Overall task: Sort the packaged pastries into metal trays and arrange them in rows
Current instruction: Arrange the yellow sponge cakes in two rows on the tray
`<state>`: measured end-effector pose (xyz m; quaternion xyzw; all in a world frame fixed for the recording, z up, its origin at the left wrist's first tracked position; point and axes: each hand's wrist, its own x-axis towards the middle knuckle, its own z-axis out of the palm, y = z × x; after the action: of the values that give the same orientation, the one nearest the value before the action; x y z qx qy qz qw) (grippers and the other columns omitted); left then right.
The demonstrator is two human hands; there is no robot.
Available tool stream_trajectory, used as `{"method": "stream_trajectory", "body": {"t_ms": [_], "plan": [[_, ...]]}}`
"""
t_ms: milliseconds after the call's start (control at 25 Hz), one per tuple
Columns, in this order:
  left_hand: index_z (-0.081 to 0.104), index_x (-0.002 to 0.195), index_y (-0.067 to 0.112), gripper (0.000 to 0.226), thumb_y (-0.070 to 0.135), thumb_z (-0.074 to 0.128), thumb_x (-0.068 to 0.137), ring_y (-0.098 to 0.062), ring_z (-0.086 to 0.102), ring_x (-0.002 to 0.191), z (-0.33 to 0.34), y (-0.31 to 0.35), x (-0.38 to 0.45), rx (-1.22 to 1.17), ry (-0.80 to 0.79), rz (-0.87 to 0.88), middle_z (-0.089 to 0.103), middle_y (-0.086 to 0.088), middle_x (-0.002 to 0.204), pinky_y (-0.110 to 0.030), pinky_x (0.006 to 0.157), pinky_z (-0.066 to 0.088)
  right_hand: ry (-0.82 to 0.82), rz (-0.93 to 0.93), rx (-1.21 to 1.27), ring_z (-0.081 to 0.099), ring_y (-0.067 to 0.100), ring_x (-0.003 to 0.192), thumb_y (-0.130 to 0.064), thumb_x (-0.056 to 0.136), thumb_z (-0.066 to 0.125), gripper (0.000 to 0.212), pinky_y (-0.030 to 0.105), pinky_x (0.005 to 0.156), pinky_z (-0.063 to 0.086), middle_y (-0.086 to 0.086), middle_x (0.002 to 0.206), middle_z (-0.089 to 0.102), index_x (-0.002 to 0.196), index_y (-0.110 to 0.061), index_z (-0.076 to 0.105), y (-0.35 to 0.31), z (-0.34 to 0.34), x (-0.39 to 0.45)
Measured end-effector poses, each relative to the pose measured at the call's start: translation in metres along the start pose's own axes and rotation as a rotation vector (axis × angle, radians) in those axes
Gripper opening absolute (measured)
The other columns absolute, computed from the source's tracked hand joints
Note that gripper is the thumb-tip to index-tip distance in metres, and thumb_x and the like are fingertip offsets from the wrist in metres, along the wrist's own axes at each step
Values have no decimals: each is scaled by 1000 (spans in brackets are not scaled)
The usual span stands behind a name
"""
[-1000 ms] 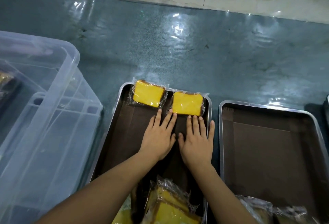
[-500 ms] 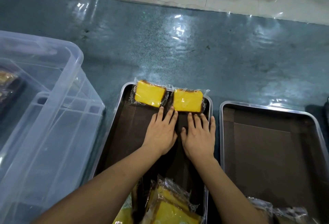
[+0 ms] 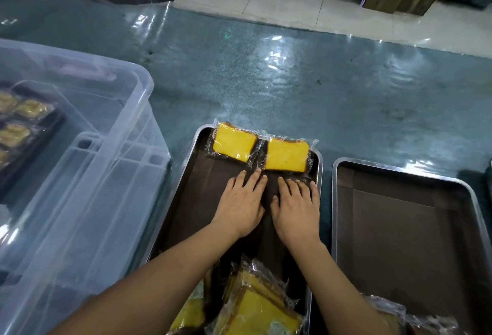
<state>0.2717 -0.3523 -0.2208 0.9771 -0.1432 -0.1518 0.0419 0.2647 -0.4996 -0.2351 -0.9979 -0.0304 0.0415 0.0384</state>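
Observation:
Two wrapped yellow cake slices lie side by side at the far end of the left metal tray point(image 3: 183, 174): the left slice point(image 3: 234, 142) and the right slice point(image 3: 287, 154). My left hand point(image 3: 241, 204) and my right hand point(image 3: 296, 206) rest flat on the tray's brown liner just below the slices, fingers straight, fingertips at the wrappers' near edges. A heap of wrapped yellow pastries point(image 3: 253, 305) fills the tray's near end between my forearms.
A second metal tray point(image 3: 338, 201) with a brown liner stands to the right, with wrapped pastries point(image 3: 399, 316) at its near corner. A large clear plastic bin point(image 3: 101, 174) sits left, with a dark tray of pastries point(image 3: 16, 126) seen through it. The table has a glossy plastic cover.
Both hands have pushed the two slices slightly farther toward the tray's far rim. The camera has tilted up, showing more floor beyond the table.

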Motion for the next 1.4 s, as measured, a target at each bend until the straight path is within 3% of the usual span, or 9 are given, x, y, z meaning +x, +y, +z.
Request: {"method": "stream_trajectory", "body": {"t_ms": [320, 520, 840, 1120, 1280, 1400], "plan": [[29, 155, 21, 60, 37, 44, 99, -28, 26, 146, -9, -20, -58, -75, 33, -45, 25, -2, 163, -42, 117, 23, -24, -79, 127, 54, 25, 128, -33, 98, 50, 44, 48, 122, 23, 1, 136, 62, 140, -21, 57, -29, -18, -27], [40, 149, 22, 53, 37, 45, 99, -26, 41, 132, -18, -29, -107, -110, 90, -95, 47, -1, 147, -40, 109, 31, -44, -140, 189, 57, 25, 123, -31, 99, 50, 37, 46, 120, 24, 1, 129, 65, 134, -24, 59, -46, -32, -51], [43, 148, 26, 50, 25, 49, 99, -23, 44, 130, -3, -60, -198, -214, 120, -203, 50, 2, 143, -41, 109, 34, -147, -329, 259, 53, 24, 125, -30, 101, 47, 36, 44, 123, 15, -2, 130, 62, 136, -27, 58, -82, -48, -102], [54, 137, 21, 49, 24, 62, 89, -28, 52, 122, 29, -73, -278, -168, 172, -179, 55, -2, 136, -47, 103, 45, -171, -466, 252, 55, 21, 120, -31, 98, 49, 34, 43, 126, 11, -6, 123, 65, 129, -27, 63, -102, -41, -146], [53, 136, 22, 54, 29, 65, 84, -31, 49, 129, 48, -78, -297, -167, 152, -186, 54, -4, 140, -49, 106, 44, -265, -570, 146, 48, 21, 131, -41, 97, 54, 42, 44, 126, 1, -5, 137, 58, 137, -28, 56, -111, -43, -160], [46, 142, 24, 70, 31, 73, 78, -31, 46, 132, 55, -79, -302, -176, 120, -188, 51, -3, 146, -51, 108, 44, -335, -603, 11, 40, 23, 139, -56, 90, 61, 65, 48, 126, -4, -1, 146, 46, 146, -26, 44, -117, -43, -165]]}}
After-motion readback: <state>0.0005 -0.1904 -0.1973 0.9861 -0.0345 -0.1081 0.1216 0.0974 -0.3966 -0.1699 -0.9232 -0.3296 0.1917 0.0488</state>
